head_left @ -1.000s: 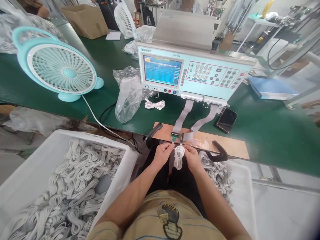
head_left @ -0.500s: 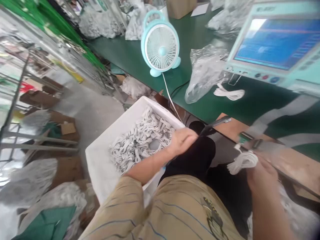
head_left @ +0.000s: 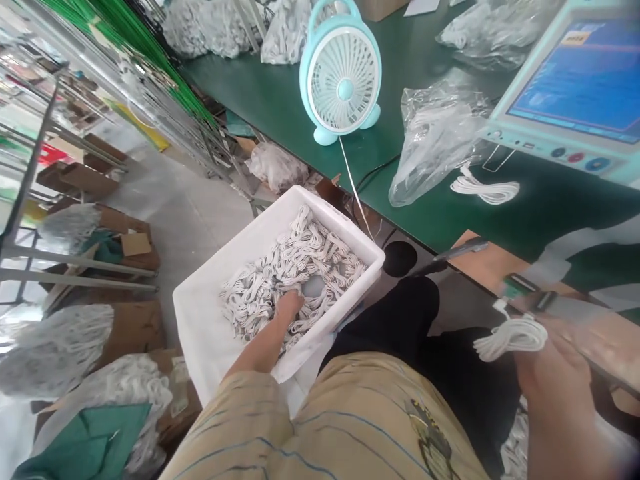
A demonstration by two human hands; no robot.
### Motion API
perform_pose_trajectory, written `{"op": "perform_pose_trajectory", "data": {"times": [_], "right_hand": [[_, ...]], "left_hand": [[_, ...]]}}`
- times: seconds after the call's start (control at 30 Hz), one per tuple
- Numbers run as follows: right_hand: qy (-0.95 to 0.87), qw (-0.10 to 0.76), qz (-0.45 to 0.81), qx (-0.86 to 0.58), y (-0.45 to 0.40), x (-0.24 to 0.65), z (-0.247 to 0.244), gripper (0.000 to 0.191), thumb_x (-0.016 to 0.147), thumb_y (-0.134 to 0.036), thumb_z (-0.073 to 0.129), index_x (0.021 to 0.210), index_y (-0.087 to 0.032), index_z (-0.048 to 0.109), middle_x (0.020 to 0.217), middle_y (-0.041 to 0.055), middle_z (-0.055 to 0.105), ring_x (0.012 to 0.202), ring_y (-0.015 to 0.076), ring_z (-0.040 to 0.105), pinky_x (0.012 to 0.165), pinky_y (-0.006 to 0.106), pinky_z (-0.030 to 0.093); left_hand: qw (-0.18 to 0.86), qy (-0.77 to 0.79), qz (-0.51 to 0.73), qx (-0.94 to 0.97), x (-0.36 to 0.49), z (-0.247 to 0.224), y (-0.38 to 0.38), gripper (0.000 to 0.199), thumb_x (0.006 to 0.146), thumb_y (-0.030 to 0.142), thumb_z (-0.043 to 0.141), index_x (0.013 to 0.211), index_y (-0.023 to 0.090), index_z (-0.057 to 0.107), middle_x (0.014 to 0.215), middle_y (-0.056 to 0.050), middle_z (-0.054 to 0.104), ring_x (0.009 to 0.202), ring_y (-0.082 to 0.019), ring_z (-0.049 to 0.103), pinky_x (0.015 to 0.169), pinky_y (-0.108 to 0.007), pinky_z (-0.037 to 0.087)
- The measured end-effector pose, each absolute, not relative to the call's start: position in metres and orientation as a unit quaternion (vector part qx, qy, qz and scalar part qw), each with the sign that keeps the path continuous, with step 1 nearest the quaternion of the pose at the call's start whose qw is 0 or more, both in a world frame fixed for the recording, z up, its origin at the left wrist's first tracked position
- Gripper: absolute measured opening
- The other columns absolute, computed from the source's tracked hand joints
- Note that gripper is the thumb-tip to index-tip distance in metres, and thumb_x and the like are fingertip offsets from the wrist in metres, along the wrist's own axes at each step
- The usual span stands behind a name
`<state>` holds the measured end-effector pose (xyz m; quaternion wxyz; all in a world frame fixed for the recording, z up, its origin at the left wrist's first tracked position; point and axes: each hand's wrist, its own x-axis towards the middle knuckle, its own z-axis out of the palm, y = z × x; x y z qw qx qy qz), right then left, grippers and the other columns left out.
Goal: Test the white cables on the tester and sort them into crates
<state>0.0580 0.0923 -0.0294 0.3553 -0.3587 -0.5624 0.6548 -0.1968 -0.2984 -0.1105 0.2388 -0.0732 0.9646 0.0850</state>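
Observation:
My left hand point(head_left: 289, 308) is down in a white bin point(head_left: 200, 320), its fingers curled onto a bundle among the many coiled white-grey cables point(head_left: 260, 283). Where the fingertips press in, the cables partly hide them. On the right, my right hand point(head_left: 555, 370) is closed around a coiled white cable point(head_left: 513, 337). That cable's short end points up toward a small green circuit board point(head_left: 517, 287) at the bench edge. Motion blurs this hand, and its lower fingers are hidden.
A light-blue fan point(head_left: 345, 87) stands on the green bench point(head_left: 260, 100). Farther right are a clear plastic bag point(head_left: 430, 140), another coiled cable point(head_left: 485, 188) and a tester with a blue screen point(head_left: 580, 87). Cardboard boxes point(head_left: 137, 340) and bagged goods line the floor at left.
My left hand has moved left, from beside the bin's near edge down into the cable pile. My right hand keeps its cable near the board. The whole view has shifted slightly.

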Motion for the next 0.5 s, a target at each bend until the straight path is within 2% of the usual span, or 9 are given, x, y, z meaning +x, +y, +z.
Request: {"op": "perform_pose_trajectory", "data": {"times": [0.1,0.2,0.3,0.33,0.4,0.5], "right_hand": [[-0.531,0.358,0.645,-0.417,0.091,0.056,-0.027,0.010,0.062,-0.030,0.072,0.070,-0.024,0.069,0.074,0.0064,0.061,0.065,0.0216,0.057,0.057,0.038,0.049],[-0.493,0.350,0.660,-0.445,0.089,0.056,-0.025,0.012,0.058,-0.030,0.072,0.066,-0.023,0.068,0.069,0.0041,0.062,0.061,0.0185,0.056,0.055,0.034,0.047],[-0.490,0.333,0.673,-0.443,0.088,0.056,-0.024,0.017,0.056,-0.030,0.072,0.069,-0.019,0.069,0.068,0.0025,0.063,0.060,0.0159,0.056,0.055,0.029,0.045],[-0.482,0.322,0.687,-0.439,0.088,0.056,-0.024,0.018,0.058,-0.032,0.071,0.070,-0.018,0.069,0.068,0.0021,0.064,0.059,0.0147,0.055,0.055,0.027,0.044],[-0.461,0.315,0.708,-0.433,0.088,0.056,-0.022,0.019,0.061,-0.033,0.070,0.072,-0.018,0.069,0.066,0.0010,0.063,0.057,0.0127,0.053,0.054,0.024,0.042],[-0.442,0.321,0.723,-0.423,0.087,0.055,-0.017,0.019,0.062,-0.034,0.070,0.070,-0.017,0.067,0.061,-0.0008,0.061,0.053,0.0108,0.049,0.051,0.022,0.039]], "left_hand": [[0.151,0.961,0.208,-0.099,-0.217,-0.090,-0.290,0.028,0.075,0.025,0.051,0.097,0.009,0.056,0.086,-0.015,0.064,0.089,-0.027,0.060,0.075,-0.036,0.045],[0.086,0.928,0.352,-0.089,-0.238,-0.042,-0.271,0.036,0.080,0.031,0.043,0.110,0.013,0.047,0.081,-0.007,0.060,0.075,-0.020,0.061,0.065,-0.033,0.048],[0.077,0.830,0.552,-0.008,-0.238,0.011,-0.229,0.036,0.073,0.035,0.052,0.107,0.022,0.049,0.075,0.001,0.056,0.065,-0.015,0.058,0.058,-0.029,0.049],[0.108,0.760,0.640,0.035,-0.230,0.025,-0.209,0.037,0.067,0.029,0.060,0.103,0.023,0.052,0.074,0.002,0.057,0.063,-0.014,0.058,0.057,-0.028,0.049],[0.232,0.679,0.691,0.088,-0.199,0.044,-0.162,0.034,0.061,0.023,0.068,0.093,0.022,0.056,0.062,0.003,0.057,0.050,-0.012,0.053,0.046,-0.023,0.044],[0.446,0.655,0.595,0.136,-0.134,0.046,-0.082,0.026,0.063,0.029,0.068,0.084,0.016,0.061,0.046,0.004,0.052,0.036,-0.009,0.045,0.035,-0.018,0.034]]}}
